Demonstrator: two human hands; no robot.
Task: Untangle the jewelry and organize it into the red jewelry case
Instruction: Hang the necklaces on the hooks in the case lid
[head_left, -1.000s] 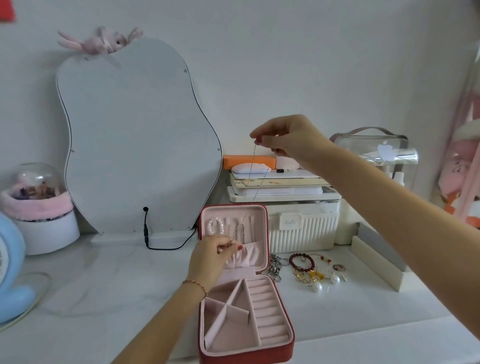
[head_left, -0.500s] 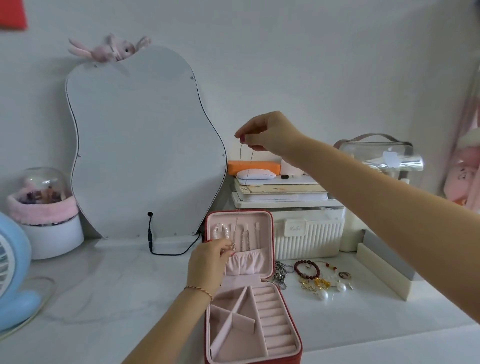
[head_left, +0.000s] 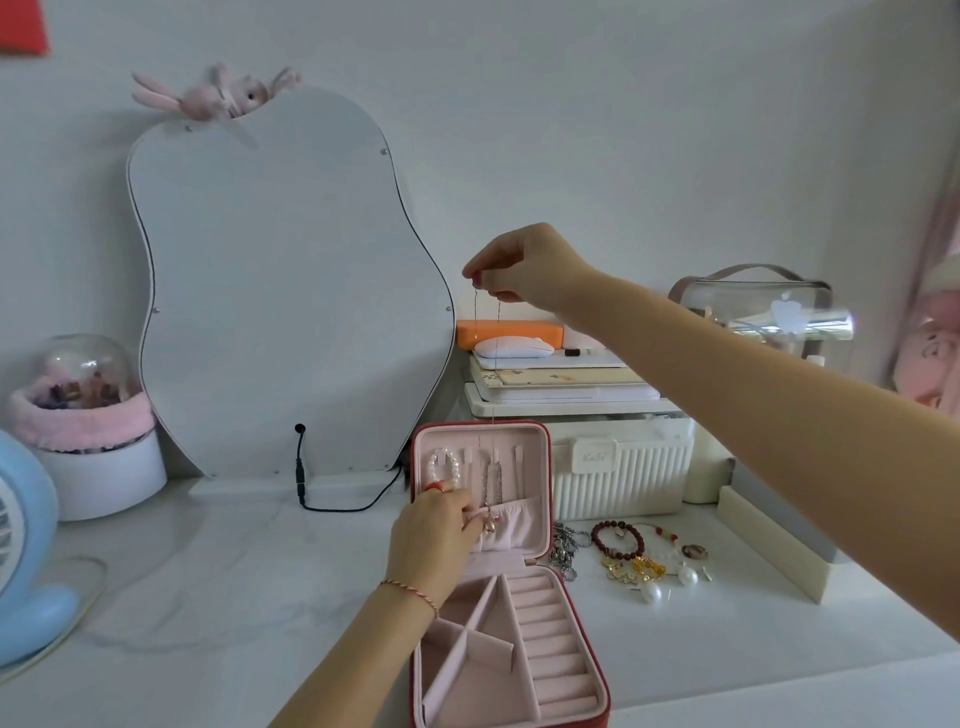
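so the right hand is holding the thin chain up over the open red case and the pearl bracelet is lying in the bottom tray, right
Not quite. In the head view the pearl bracelet hangs inside the upright lid of the red jewelry case, not in the bottom tray. The right hand does hold the thin chain above the open case.

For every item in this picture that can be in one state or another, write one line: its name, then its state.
red jewelry case: open, lid upright
thin necklace: hanging taut from the right hand into the lid
right hand: raised, pinching the necklace
left hand: at the lid pocket, fingers curled
pearl bracelet: hung in the lid
loose jewelry: heaped on the table, unsorted
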